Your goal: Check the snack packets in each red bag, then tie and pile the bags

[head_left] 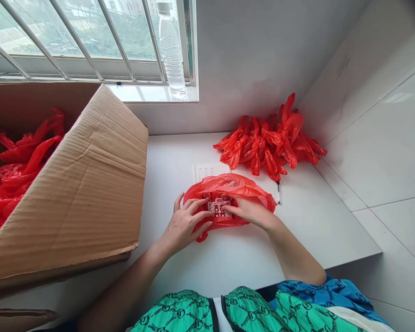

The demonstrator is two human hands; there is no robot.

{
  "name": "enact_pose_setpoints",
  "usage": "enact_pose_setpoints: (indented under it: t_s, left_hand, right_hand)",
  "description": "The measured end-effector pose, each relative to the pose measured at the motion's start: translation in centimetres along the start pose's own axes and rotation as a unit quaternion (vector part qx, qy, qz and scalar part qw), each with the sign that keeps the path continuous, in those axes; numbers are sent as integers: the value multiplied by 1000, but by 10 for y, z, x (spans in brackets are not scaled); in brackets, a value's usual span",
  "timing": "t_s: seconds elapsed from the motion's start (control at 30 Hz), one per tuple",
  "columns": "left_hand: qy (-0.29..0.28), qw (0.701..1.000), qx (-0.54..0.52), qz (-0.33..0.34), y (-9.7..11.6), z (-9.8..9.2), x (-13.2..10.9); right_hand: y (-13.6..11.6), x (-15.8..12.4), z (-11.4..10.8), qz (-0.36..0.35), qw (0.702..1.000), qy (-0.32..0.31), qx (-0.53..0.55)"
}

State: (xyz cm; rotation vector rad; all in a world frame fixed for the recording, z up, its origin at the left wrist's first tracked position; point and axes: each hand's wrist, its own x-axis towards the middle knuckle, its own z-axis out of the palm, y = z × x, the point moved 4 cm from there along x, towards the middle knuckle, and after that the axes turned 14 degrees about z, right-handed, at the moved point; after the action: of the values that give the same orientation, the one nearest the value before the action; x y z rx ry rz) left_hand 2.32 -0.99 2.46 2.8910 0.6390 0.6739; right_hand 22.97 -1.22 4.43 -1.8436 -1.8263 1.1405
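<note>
My left hand (185,225) and right hand (247,210) grasp a thin red plastic bag (228,184) around a red-and-white printed packet (219,207) inside it, on a white stone ledge (207,263).

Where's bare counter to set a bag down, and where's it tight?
Bare counter lies right of the pen, below the tied red bags. Another patch lies between your left forearm and right forearm, below the held red bag. Tight: around the paper sheet.
</note>
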Motion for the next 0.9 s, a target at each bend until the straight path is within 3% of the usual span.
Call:
enact_pose_setpoints:
  t_s: [0.07, 0.13, 0.2, 0.3, 0.4, 0.47, 0.57, 0.67, 0.73, 0.9]
  left_hand:
    - [-1, 1000, -1, 1, 0, -1, 0]
    - [1, 1000, -2, -1, 0, -3, 0]
    - [5, 1000, -5, -2, 1, -4, 0]
    - [14, 1000, -16, 5, 3, -5, 1]
    - [16, 1000, -23, 7, 3, -6, 2]
    - [15, 1000, -20, 6, 3, -5, 2]
    - [13, 1000, -14, 5, 1, -4, 1]
    - [12, 1000, -8, 4, -1, -3, -1]
    - [12, 1000, -3, 0, -2, -2, -2]
    - [5, 1000, 13, -22, -9, 0, -5]
  right_hand:
    - [5, -1, 1, 13, 998, -57, 27]
    - [11, 2, -5, 22, 998, -32, 42]
    - [18, 7, -15, 52, 996, 66, 32]
    - [23, 11, -26, 83, 965, 245, -32]
    - [17, 15, -21, 38, 947, 297, -115]
    - [12, 16, -12, -5, 955, 262, -137]
    - [4, 15, 4, -75, 981, 144, -110]
    - [-2, 12, 14, -142, 984, 64, -90]
    - [-3, 11, 16, -143, 985, 47, -84]
    - [6, 12, 19, -64, 995, -18, -72]
